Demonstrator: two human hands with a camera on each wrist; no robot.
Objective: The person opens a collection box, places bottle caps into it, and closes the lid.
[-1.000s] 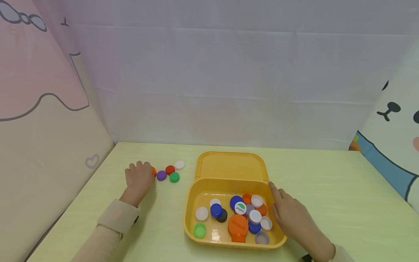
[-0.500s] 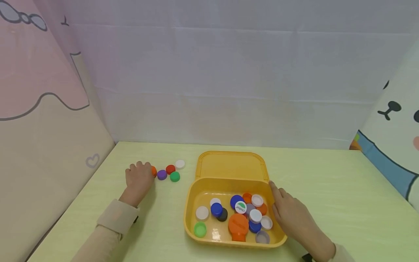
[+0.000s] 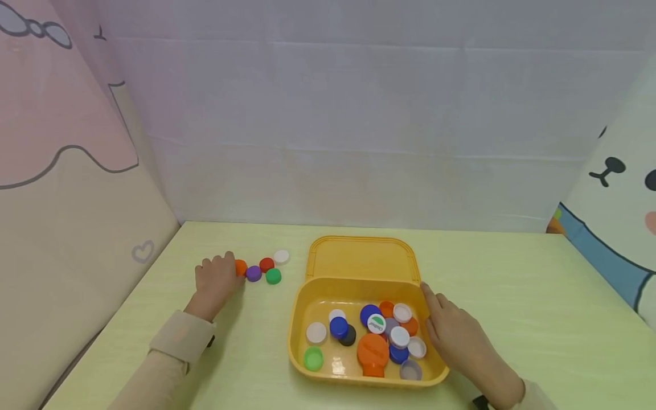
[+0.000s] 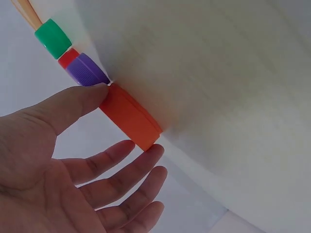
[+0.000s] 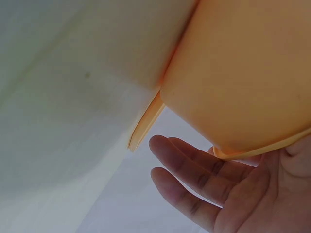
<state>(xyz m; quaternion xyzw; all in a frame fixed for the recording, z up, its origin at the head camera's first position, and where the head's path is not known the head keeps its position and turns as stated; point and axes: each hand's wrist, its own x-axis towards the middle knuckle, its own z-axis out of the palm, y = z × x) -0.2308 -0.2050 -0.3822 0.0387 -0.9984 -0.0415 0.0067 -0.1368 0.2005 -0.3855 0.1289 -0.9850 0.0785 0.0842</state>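
Note:
In the head view my left hand (image 3: 216, 279) is on the table at the left, pinching an orange bottle cap (image 4: 130, 116) between thumb and fingertips. In the left wrist view the thumb presses one end of that cap and the fingers are at the other. Beside it lie a purple cap (image 3: 253, 273), a red cap (image 3: 266, 264), a green cap (image 3: 274, 276) and a white cap (image 3: 281, 257). My right hand (image 3: 458, 336) rests at the right rim of a yellow plastic box (image 3: 293, 336), its fingers extended along the outer wall.
Several loose caps lie in the box, among them a light green cap (image 3: 314, 359) and a large orange cap (image 3: 373, 352). The yellow lid (image 3: 363, 259) is folded back behind it. Printed cloth walls surround the pale yellow table (image 3: 512, 296) on three sides.
More of the orange cap shows beside the left hand now, as the fingers have shifted slightly on it. The right hand and the box stay put.

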